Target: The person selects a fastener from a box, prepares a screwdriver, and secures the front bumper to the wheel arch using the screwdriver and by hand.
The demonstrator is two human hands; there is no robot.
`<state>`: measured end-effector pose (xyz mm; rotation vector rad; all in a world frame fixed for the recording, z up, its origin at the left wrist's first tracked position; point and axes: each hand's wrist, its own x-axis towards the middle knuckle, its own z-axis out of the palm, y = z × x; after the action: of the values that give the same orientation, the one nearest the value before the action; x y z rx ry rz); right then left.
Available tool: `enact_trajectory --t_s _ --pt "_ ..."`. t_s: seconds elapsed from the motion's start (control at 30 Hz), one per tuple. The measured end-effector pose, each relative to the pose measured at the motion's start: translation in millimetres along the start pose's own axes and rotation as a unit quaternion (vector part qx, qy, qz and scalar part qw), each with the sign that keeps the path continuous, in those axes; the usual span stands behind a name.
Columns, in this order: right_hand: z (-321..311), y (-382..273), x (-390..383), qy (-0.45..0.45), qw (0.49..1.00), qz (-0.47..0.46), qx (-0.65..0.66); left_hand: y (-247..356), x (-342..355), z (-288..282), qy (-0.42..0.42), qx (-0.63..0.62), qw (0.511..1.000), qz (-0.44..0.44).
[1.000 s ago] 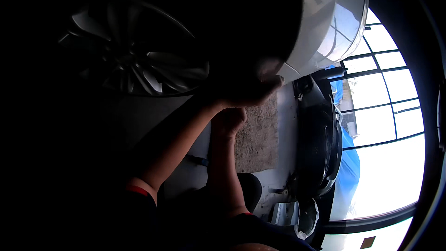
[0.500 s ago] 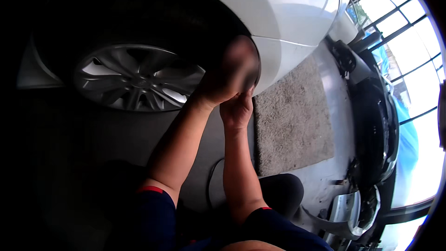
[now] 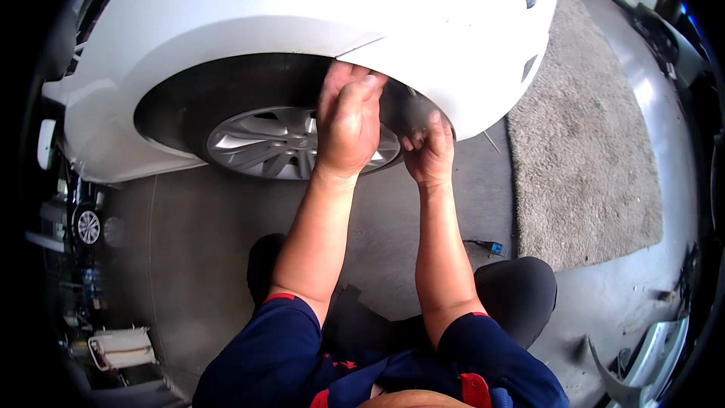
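A white car's front wheel arch [image 3: 249, 59] is in front of me, with the tyre [image 3: 170, 109] and the silver alloy wheel [image 3: 260, 143] inside it. My left hand [image 3: 349, 122] reaches up to the arch lip, right below the seam between the fender and the front bumper [image 3: 453, 45]. Its fingers are stretched out, their tips at the lip. Lower and to the right, my right hand [image 3: 430, 155] is at the front part of the arch, thumb up and fingers curled. A dark blur above those fingers hides what they may hold.
A grey shaggy mat [image 3: 589, 174] lies on the floor at right. Near its left edge is a small blue-and-black object [image 3: 493, 248]. Loose car body parts [image 3: 657, 359] lie at lower right. A white folded item [image 3: 122, 347] and another car's wheel [image 3: 88, 227] are at left.
My view has shifted, showing the arch brighter and more of the car's side. My hands, close together before, are now apart, the left one up at the arch lip.
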<state>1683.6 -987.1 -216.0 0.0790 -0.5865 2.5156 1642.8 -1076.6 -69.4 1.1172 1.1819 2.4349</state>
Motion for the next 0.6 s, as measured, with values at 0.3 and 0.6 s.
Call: enact_trajectory --t_s 0.3,0.6 --pt "-2.2 -4.6 -0.5 0.002 0.996 0.058 0.063 -2.0 -1.1 -7.7 0.014 -0.172 0.984 -0.038" --pt "11.5 -17.3 -7.0 0.035 0.991 0.119 0.058 -6.6 -4.7 13.6 0.101 -0.22 0.968 -0.066"
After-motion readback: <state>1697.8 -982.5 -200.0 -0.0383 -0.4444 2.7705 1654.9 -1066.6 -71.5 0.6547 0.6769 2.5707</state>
